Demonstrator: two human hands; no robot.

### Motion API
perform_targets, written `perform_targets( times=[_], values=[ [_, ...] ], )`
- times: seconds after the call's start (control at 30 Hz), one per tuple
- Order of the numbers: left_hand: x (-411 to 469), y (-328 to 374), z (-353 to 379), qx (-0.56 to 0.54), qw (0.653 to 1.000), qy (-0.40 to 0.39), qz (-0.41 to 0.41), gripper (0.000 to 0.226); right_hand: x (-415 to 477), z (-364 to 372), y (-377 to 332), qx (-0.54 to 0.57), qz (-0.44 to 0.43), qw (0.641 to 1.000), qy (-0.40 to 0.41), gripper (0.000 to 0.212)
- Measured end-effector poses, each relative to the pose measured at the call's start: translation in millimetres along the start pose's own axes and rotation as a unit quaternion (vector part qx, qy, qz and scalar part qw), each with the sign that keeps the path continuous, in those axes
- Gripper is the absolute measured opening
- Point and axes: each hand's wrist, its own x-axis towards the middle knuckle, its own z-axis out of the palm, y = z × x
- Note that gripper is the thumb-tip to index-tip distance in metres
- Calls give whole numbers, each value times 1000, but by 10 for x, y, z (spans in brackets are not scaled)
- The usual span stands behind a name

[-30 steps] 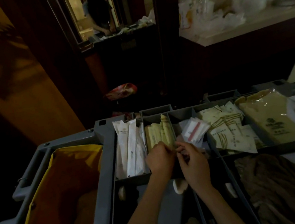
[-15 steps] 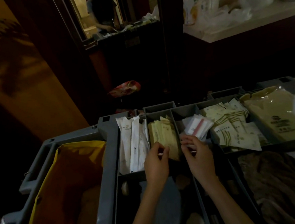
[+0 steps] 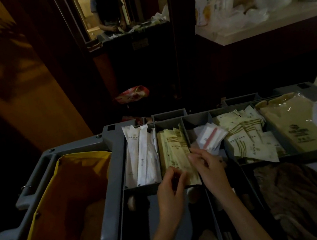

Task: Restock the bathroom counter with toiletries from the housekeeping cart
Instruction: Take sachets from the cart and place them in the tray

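The grey housekeeping cart [image 3: 114, 148] has a divided top tray. One compartment holds cream toiletry packets [image 3: 174, 148] with green stripes. My left hand [image 3: 171, 187] is at their near end, fingers curled and pinching the lower edge of a packet. My right hand [image 3: 205, 164] sits just to the right, fingers curled on the packets' right edge. White long sachets [image 3: 143, 156] fill the compartment to the left. The bathroom counter [image 3: 267, 24] is up at the far right.
A yellow linen bag [image 3: 67, 199] hangs on the cart's left. Small white packs with a red stripe [image 3: 209, 138], more cream packets [image 3: 246, 140], a tan bag [image 3: 294, 127] and brown cloth [image 3: 294, 197] fill the right. Plastic bags and bottles [image 3: 238, 2] crowd the counter. A mirror [image 3: 108, 8] faces me.
My hands have separated and come back a little toward the near end of the cream packets. The view has shifted slightly closer to the tray.
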Motion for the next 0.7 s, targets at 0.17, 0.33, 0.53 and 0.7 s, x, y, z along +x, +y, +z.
perform_targets(
  times=[0.17, 0.33, 0.53, 0.7],
  values=[
    [-60, 25, 27, 60, 997, -35, 40, 18, 19, -4, -8, 25, 28, 999, -1, 32],
    [-88, 48, 26, 88, 992, -59, 74, 32, 23, -56, -24, 38, 46, 998, -34, 29],
    [-100, 84, 14, 65, 991, -79, 90, 19, 39, -52, 13, 65, 54, 996, -29, 51],
    [-126, 54, 42, 81, 990, -80, 81, 20, 39, -54, 32, 71, 47, 996, -14, 54]
  ],
)
